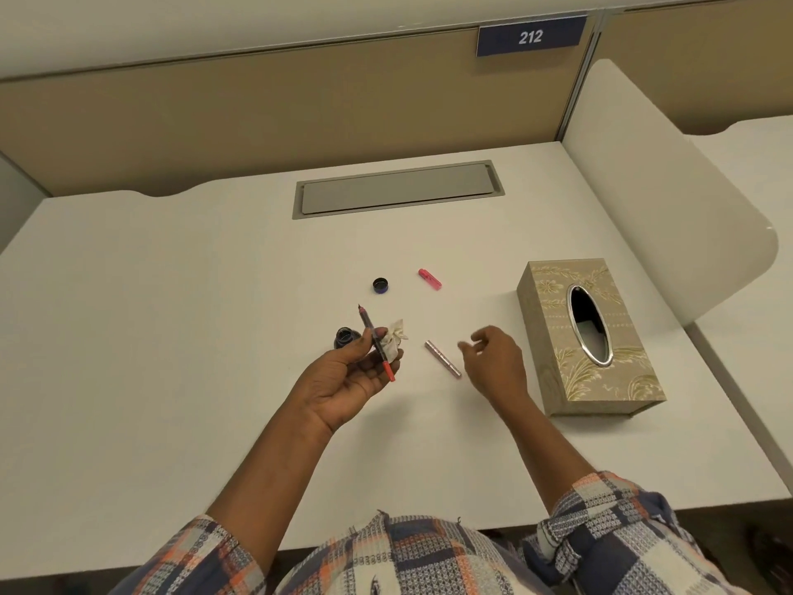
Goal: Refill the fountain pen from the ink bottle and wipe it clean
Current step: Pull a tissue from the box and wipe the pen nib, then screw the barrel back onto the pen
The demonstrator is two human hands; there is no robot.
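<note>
My left hand (349, 375) holds the fountain pen (374, 339), nib pointing away from me, its red converter end toward me. A crumpled white tissue (394, 337) is tucked against the pen in the same hand. The open ink bottle (343, 337) stands just left of my left fingers. Its dark cap (380, 285) lies farther back on the desk. My right hand (493, 358) hovers with fingers loosely apart, holding nothing, just right of the pinkish metallic pen barrel (443, 359) lying on the desk. A pink pen cap (430, 279) lies beyond it.
A beige patterned tissue box (553, 337) stands at the right of the white desk (171, 337). A grey cable hatch (399, 188) is set in the desk's back. A white divider panel (665, 173) rises on the right.
</note>
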